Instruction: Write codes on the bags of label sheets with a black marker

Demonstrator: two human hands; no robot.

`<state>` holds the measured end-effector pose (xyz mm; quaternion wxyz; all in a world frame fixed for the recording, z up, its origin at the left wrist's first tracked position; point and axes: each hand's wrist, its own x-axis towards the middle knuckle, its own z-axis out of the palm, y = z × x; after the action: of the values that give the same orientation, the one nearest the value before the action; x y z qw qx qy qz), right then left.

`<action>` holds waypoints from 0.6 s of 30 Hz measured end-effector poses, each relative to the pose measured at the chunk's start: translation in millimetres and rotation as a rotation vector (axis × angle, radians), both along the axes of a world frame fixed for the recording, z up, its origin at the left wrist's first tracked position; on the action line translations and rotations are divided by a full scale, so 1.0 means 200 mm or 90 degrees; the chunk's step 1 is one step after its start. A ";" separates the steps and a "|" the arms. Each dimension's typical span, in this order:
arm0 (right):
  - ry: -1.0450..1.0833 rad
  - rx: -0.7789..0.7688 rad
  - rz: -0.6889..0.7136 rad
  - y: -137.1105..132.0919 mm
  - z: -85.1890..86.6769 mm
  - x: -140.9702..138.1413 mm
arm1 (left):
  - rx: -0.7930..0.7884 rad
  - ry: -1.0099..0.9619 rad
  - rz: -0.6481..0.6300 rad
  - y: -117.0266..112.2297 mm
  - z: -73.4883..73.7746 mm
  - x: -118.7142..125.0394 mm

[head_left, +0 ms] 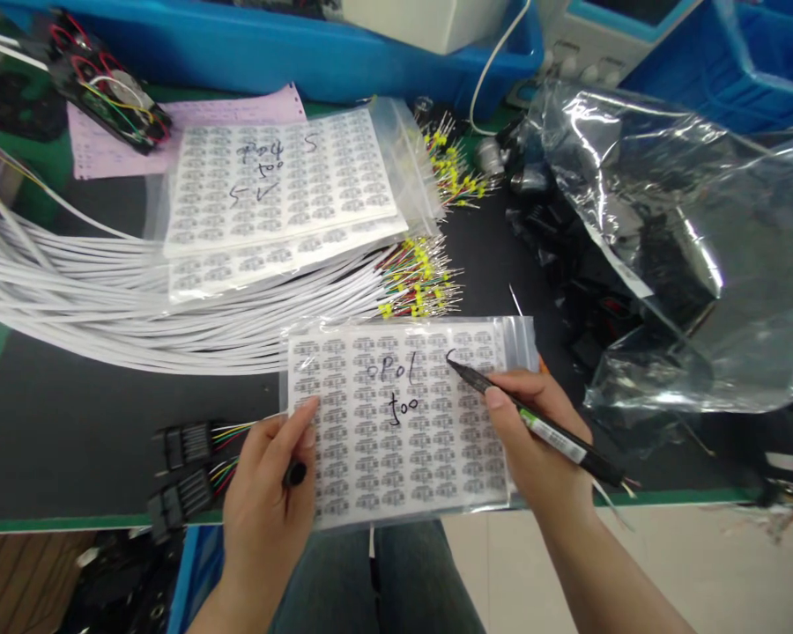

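Observation:
A clear plastic bag (344, 440) of printed label sheets lies near the bench's front edge, with "opol" and "500" handwritten in black. My left hand (270, 484) grips its left side, thumb on top. A black marker cap (295, 474) is tucked in the same hand. Between the fingers of my right hand (542, 431) is a black marker (555, 438). Its tip touches the bag's upper right, at the end of a short curved stroke. Behind lies a second bag of label sheets (344, 176), also handwritten on, atop white cables (238, 326).
Cable ends with yellow tips (423, 277) point right behind the front bag. Black connectors (185, 449) lie left of my left hand. A large clear bag (720, 246) with black parts fills the right. Blue bins (238, 53) line the back, near a pink paper (238, 107).

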<state>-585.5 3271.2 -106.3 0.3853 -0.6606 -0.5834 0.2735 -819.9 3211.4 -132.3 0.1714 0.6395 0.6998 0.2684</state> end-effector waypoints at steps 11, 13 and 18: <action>0.121 -0.004 -0.020 -0.06 -0.03 0.06 | 0.009 -0.002 0.004 0.00 0.00 0.00; 0.144 0.011 -0.044 -0.10 -0.03 0.07 | 0.011 -0.003 0.000 0.00 -0.01 0.00; 0.107 -0.019 0.094 -0.22 0.00 0.00 | 0.006 -0.016 -0.008 -0.01 -0.01 -0.01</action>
<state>-585.7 3227.6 -105.9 0.4019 -0.5964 -0.5919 0.3639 -821.0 3210.3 -135.0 0.1788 0.6412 0.6923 0.2786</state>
